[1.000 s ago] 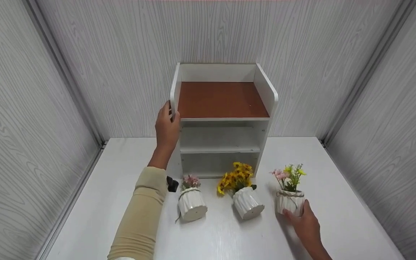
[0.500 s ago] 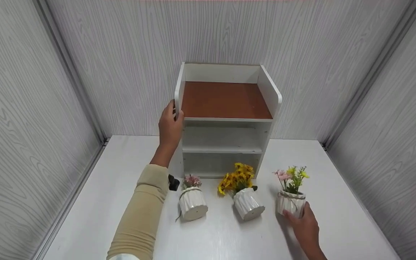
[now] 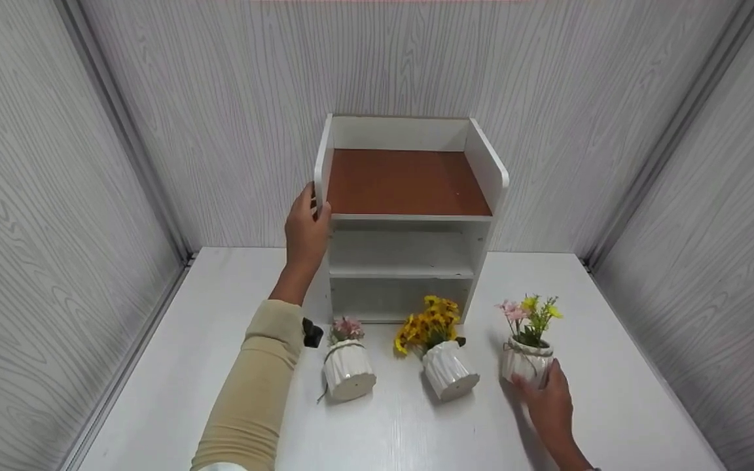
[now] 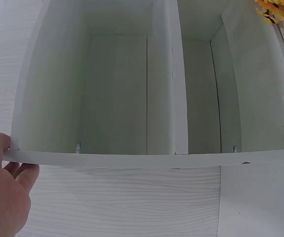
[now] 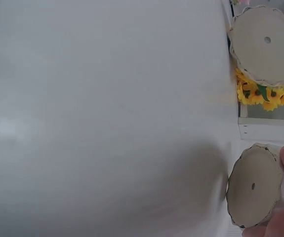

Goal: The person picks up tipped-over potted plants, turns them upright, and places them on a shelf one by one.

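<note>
My left hand grips the left side panel of a small white shelf unit, fingers outside and thumb at the front edge. The left wrist view shows the same hold at the panel's edge. My right hand holds a white ribbed flowerpot with pink and yellow flowers and a string round it. Its base shows in the right wrist view, with a shadow beside it on the table. Left of it, a flowerpot with yellow flowers and one with pink flowers lie tipped over, bases toward me.
The shelf unit has a brown top board between raised sides, with two compartments below. It stands at the back of a white table, near the wood-grain back wall. Panels rise on both sides. A black object sits by my left sleeve.
The flowerpot in my right hand has risen slightly in the head view, along with the hand. My left hand keeps its hold on the shelf unit; the other pots lie as before.
</note>
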Tool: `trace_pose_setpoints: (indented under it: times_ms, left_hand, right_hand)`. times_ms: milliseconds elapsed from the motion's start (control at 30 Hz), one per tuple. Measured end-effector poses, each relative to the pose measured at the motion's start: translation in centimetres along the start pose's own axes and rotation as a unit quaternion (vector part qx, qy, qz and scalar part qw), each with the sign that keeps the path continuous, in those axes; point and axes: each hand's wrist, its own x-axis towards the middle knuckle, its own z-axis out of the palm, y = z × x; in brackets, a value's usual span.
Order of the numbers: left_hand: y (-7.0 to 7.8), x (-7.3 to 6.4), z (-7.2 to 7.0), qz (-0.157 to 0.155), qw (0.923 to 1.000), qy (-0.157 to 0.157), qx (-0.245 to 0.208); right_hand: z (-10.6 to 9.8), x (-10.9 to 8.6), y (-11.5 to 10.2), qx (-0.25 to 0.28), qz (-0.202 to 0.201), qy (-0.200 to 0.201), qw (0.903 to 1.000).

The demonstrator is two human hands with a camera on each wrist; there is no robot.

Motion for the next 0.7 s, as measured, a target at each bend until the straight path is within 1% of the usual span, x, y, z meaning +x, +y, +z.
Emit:
trace_pose_setpoints:
  times_ms: [200,333,567,700]
  left_hand:
    - [0.2,0.0,0.2,-0.006,0.9999,-0.007,0.004]
    - [0.1,0.1,0.4,-0.005,1.0,-0.006,0.001]
    - [0.0,0.1,0.1,-0.007,1.0,-0.004,-0.003]
    - [0.1,0.0,0.0,-0.004,1.0,-0.001,-0.004]
  right_hand:
    - [0.2,0.7,0.5,0.011,0.011,-0.007,0.9999]
    - [0.3,1.4,0.7,0.021,0.006,-0.009,0.9997]
    - [0.2,2.9,1.5,0.062,-0.051,-0.014,0.9966]
    - [0.0,3.7,2.2,0.088,-0.069,-0.029,0.9933]
